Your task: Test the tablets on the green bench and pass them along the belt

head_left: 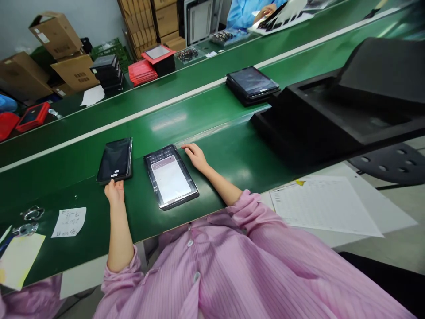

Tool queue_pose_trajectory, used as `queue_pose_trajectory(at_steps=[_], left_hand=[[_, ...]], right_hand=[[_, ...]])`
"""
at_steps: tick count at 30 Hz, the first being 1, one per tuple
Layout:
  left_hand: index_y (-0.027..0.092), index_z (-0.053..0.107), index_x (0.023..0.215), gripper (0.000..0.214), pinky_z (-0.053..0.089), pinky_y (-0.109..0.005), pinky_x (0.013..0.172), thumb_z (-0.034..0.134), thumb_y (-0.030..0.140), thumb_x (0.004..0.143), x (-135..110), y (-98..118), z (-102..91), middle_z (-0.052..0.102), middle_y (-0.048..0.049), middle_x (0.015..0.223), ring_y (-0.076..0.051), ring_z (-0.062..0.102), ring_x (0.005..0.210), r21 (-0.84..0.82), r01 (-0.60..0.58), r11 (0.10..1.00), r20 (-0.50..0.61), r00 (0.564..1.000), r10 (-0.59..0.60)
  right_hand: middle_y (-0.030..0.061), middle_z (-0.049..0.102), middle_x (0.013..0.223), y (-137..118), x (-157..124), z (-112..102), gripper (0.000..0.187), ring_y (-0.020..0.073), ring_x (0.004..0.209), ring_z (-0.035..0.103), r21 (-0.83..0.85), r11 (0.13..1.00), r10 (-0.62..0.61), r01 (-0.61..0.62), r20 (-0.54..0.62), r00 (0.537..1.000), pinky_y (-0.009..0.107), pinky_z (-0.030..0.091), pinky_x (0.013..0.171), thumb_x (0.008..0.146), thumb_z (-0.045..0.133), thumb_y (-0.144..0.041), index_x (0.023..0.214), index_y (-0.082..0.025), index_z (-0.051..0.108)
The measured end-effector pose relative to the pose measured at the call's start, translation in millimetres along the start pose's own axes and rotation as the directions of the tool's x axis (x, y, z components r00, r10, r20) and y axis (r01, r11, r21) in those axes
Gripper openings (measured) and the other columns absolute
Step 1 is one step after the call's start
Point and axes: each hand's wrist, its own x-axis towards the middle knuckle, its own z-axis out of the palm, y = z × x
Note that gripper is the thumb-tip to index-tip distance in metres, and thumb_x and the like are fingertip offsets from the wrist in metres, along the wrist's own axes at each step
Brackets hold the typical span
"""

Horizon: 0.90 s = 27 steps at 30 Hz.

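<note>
Flanking lit tablet (171, 181), left hand (114, 191), right hand (196, 156)

A person in a pink striped coat sits at a green bench (232, 150). Their left hand (114, 191) touches the near edge of a dark tablet (115, 158) lying flat. Just beside it lies a lit tablet (171, 179), its screen white, and the right hand (196, 156) rests with its fingers at that tablet's far right corner. A handwritten note (69, 221) lies to the left. Black trays (332, 113) stand to the right, with a stack of tablets (251, 84) beyond them.
</note>
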Motion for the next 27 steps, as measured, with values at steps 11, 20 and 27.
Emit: queue_pose_trajectory(at_steps=[11,20,27], left_hand=[[0.023,0.054,0.084,0.005,0.048,-0.053,0.107,0.059,0.024,0.084,-119.1,-0.1,-50.9,0.072,-0.0043,0.113,-0.021,0.066,0.115,-0.077,0.016,0.997,-0.070,0.997,-0.021],[0.024,0.069,0.087,0.023,0.052,-0.053,0.103,0.063,0.046,0.082,-169.0,17.6,-106.6,0.075,-0.0109,0.112,-0.030,0.069,0.112,0.050,0.351,0.935,-0.007,0.936,-0.351],[0.024,0.066,0.068,0.049,0.060,-0.049,0.066,0.043,0.060,0.090,-156.5,39.4,-141.1,0.073,-0.0105,0.068,-0.031,0.073,0.065,0.574,0.412,0.708,-0.159,0.904,-0.397]], right_hand=[[0.0067,0.048,0.143,-27.2,-26.8,3.8,0.069,0.0345,0.130,0.035,-0.118,0.971,-0.166,0.208,0.296,0.941,0.059,0.023,0.114,0.095,0.028,-0.072,0.090,-0.029,0.081],[0.0097,0.049,0.133,-30.8,-28.5,-1.2,0.071,0.0321,0.127,0.039,-0.080,0.983,-0.147,0.164,0.188,0.971,0.054,0.030,0.113,0.096,0.020,-0.072,0.112,-0.029,0.074],[0.0092,0.050,0.133,-38.6,-32.8,1.6,0.070,0.0304,0.128,0.040,-0.062,0.971,-0.208,0.229,0.247,0.947,0.051,0.031,0.113,0.098,0.021,-0.068,0.100,-0.029,0.079]])
